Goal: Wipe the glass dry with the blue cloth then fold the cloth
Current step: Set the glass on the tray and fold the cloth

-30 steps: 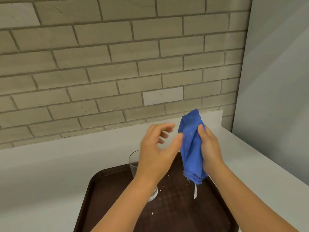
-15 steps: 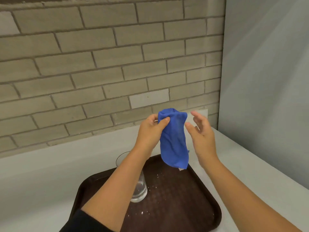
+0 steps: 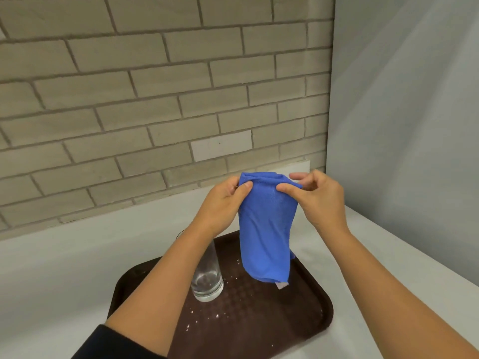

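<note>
The glass [image 3: 207,275] is standing upright on the left part of the brown tray [image 3: 298,327] on the bench [image 3: 51,268], with nobody touching it, so the wiping looks done, though I cannot tell if it is fully dry. The left hand [image 3: 223,206] is pinching one top corner of the blue cloth [image 3: 265,229] with closed fingers [image 3: 245,185], and the cloth is hanging down above the tray. The right hand [image 3: 320,200] is pinching the other top corner, so the folding seems to be only starting.
</note>
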`<state>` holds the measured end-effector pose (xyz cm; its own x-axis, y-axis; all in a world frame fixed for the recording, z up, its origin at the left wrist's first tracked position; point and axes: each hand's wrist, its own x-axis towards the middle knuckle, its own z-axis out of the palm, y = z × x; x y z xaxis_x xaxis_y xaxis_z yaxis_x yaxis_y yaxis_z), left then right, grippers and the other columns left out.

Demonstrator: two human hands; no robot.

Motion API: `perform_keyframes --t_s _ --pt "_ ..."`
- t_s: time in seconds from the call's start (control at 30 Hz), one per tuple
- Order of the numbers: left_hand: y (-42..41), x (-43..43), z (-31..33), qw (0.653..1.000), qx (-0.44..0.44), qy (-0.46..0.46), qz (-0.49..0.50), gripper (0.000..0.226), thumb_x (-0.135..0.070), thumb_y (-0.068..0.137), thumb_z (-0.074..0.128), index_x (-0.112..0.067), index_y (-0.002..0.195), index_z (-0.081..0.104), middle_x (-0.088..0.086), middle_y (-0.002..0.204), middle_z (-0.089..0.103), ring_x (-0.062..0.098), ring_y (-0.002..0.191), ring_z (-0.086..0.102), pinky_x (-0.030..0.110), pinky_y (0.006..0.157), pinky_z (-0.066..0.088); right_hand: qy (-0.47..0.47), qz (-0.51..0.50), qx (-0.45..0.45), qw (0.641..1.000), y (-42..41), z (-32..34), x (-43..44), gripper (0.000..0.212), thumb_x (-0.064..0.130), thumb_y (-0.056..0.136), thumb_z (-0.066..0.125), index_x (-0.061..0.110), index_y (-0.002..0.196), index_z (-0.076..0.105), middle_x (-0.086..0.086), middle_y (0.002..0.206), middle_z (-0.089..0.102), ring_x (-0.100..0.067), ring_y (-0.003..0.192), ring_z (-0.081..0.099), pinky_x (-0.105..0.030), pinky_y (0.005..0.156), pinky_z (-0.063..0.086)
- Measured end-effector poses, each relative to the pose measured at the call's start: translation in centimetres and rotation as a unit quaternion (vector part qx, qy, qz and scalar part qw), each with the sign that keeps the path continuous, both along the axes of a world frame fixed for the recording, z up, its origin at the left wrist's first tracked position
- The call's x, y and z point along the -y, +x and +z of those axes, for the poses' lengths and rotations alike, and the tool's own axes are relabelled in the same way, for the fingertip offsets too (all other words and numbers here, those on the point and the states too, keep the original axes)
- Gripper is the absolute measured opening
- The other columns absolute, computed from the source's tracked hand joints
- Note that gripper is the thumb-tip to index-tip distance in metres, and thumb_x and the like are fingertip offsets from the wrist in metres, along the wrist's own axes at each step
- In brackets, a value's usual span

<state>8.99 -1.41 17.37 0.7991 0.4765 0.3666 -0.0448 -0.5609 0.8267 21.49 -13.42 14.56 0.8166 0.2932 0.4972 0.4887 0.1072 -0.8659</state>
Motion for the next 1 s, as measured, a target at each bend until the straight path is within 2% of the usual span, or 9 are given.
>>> perform_keyframes --t_s 0.1,0.23,0.33,0.43,0.5,0.6,0.7,0.83,1.0 --pt "-0.4 0.1 -0.5 0.999 0.002 0.018 0.032 0.026 -0.03 0.093 0.043 -0.013 0.099 0.061 0.006 0.094 0.066 0.022 0.086 0.06 0.04 0.081 0.05 -0.019 -0.025 0.066 0.997 -0.5 -0.3 0.7 0.042 0.028 0.056 0.082 0.02 0.048 0.042 0.007 0.093 0.063 -0.011 0.085 0.062 -0.026 0.07 0.051" --pt "-0.7 0.0 -1.1 0.999 0.031 0.0 0.037 0.02 -0.03 0.094 0.039 -0.02 0.093 0.055 -0.003 0.09 0.061 0.017 0.083 0.056 0.029 0.071 0.045 0.047 0.145 -0.027 0.988 -0.9 0.1 1.1 0.023 0.016 0.064 0.077 0.026 0.05 0.061 0.013 0.095 0.067 0.005 0.085 0.064 -0.011 0.068 0.051" --pt "-0.5 0.2 -1.3 0.992 0.057 -0.107 -0.029 0.021 -0.026 0.094 0.037 -0.027 0.091 0.058 -0.002 0.098 0.064 0.018 0.095 0.059 0.036 0.082 0.048 0.101 0.27 -0.123 0.95 -1.1 0.5 0.9 0.012 0.021 0.074 0.067 0.024 0.062 0.069 0.012 0.094 0.072 -0.007 0.093 0.065 -0.023 0.081 0.05" --pt "0.2 0.4 -1.9 0.969 0.059 -0.222 -0.094 0.027 -0.023 0.093 0.036 -0.029 0.086 0.061 -0.009 0.087 0.07 0.008 0.084 0.064 0.027 0.07 0.051 0.074 0.288 -0.194 0.935 -1.4 0.2 0.5 0.019 0.033 0.08 0.059 0.025 0.065 0.067 0.001 0.084 0.067 -0.021 0.087 0.055 -0.034 0.075 0.04" --pt "0.9 0.6 -2.5 0.945 0.049 -0.298 -0.127 0.026 -0.022 0.092 0.036 -0.023 0.088 0.062 -0.007 0.087 0.071 0.005 0.08 0.066 0.022 0.063 0.054 0.05 0.267 -0.215 0.938 -1.2 -0.2 0.8 0.022 0.034 0.086 0.054 0.025 0.067 0.061 -0.001 0.078 0.059 -0.019 0.079 0.051 -0.033 0.07 0.039" --pt "2.1 1.3 -3.5 0.908 0.024 -0.383 -0.168 0.031 -0.022 0.093 0.035 -0.013 0.11 0.059 0.006 0.111 0.067 0.016 0.101 0.063 0.03 0.077 0.053 0.024 0.223 -0.208 0.952 -0.3 -0.8 1.6 0.019 0.034 0.085 0.057 0.025 0.068 0.056 0.008 0.062 0.062 -0.008 0.06 0.055 -0.023 0.056 0.045" --pt "3.6 2.6 -4.4 0.932 -0.016 -0.326 -0.154 0.032 -0.027 0.094 0.038 -0.017 0.116 0.057 0.004 0.118 0.064 0.018 0.102 0.061 0.03 0.074 0.052 0.017 0.152 -0.204 0.967 1.2 -1.4 2.4 0.016 0.032 0.082 0.061 0.023 0.07 0.055 0.007 0.062 0.064 -0.008 0.056 0.058 -0.023 0.053 0.049" --pt "5.9 3.5 -5.0 0.973 -0.017 -0.221 -0.062 0.012 -0.025 0.085 0.06 -0.016 0.089 0.065 0.006 0.094 0.067 0.022 0.089 0.062 0.037 0.075 0.053 -0.017 0.133 -0.186 0.973 3.7 -1.7 3.4 0.018 0.032 0.079 0.065 0.025 0.066 0.055 0.01 0.054 0.064 -0.005 0.05 0.059 -0.021 0.049 0.047" --pt "8.6 3.8 -5.7 0.969 -0.069 -0.218 -0.092 0.005 -0.021 0.085 0.061 -0.02 0.084 0.066 0.0 0.084 0.07 0.013 0.077 0.068 0.025 0.067 0.058 -0.077 0.178 -0.198 0.961 7.8 -2.3 5.4 0.018 0.031 0.077 0.066 0.026 0.062 0.058 0.012 0.053 0.065 -0.003 0.05 0.061 -0.019 0.045 0.046"
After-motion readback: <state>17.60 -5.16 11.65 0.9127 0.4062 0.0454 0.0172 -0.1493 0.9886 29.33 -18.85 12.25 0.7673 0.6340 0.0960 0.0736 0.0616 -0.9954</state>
